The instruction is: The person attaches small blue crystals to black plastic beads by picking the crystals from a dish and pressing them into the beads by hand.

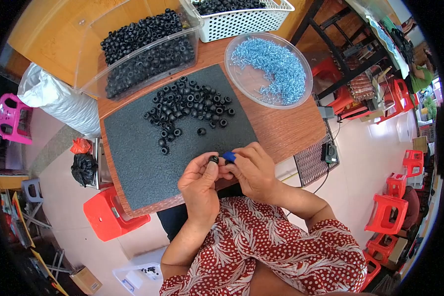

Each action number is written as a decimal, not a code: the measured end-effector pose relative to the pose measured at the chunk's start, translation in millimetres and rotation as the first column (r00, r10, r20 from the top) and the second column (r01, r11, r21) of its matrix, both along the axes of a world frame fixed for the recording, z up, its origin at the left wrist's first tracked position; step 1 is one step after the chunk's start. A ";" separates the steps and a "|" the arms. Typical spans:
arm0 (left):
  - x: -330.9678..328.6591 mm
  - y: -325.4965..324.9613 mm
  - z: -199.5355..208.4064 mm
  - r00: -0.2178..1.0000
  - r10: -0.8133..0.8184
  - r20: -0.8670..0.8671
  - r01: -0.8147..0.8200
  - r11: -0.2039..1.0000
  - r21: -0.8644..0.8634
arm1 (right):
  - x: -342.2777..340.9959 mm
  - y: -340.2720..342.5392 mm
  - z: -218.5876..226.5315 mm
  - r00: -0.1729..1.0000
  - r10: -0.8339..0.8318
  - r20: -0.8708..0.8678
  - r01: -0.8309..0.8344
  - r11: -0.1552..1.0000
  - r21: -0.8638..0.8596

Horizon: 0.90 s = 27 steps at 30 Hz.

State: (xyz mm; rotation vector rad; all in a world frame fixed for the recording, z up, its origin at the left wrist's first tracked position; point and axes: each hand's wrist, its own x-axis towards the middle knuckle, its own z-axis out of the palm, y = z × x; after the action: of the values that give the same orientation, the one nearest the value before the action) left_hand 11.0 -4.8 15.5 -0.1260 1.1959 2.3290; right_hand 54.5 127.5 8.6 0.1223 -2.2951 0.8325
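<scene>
Evidently pinched a black piece (213, 159) in left hand (201, 180) near edge of mat (143, 160): likely light, stiff, best gripped around its sides; held right hand (254, 171) narrow by blue item (229, 156), couldn't tell on what.

Head-worn fisheye, from above; facing down, near

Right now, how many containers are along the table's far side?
3: a clear box at the left, a perforated white basket beside it, and a round clear tub in front of the basket, at the right. More may be hidden behind.
</scene>
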 end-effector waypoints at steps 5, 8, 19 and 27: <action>0.3 0.2 -0.5 0.999 0.004 0.034 -0.006 0.999 0.047 | -1.8 0.0 -0.6 0.999 0.034 -0.017 -0.035 0.999 -0.041; 0.2 0.0 0.9 0.999 0.010 0.036 -0.012 0.998 0.059 | -2.0 -0.2 2.1 0.999 0.034 0.012 -0.034 0.999 -0.030; 0.4 1.5 2.5 0.999 0.051 0.003 -0.051 0.996 0.079 | -9.2 -0.4 2.0 1.000 0.010 -0.013 -0.011 0.994 -0.110; 0.8 -0.6 1.8 0.998 0.043 -0.038 -0.042 0.999 0.031 | -8.5 4.0 -1.2 0.997 0.037 0.065 -0.027 0.988 -0.149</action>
State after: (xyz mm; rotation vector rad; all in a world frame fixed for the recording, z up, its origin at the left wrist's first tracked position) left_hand 11.7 -5.4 17.4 -0.0968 1.1875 2.3950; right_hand 46.0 131.5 7.3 0.0658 -2.2894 1.0344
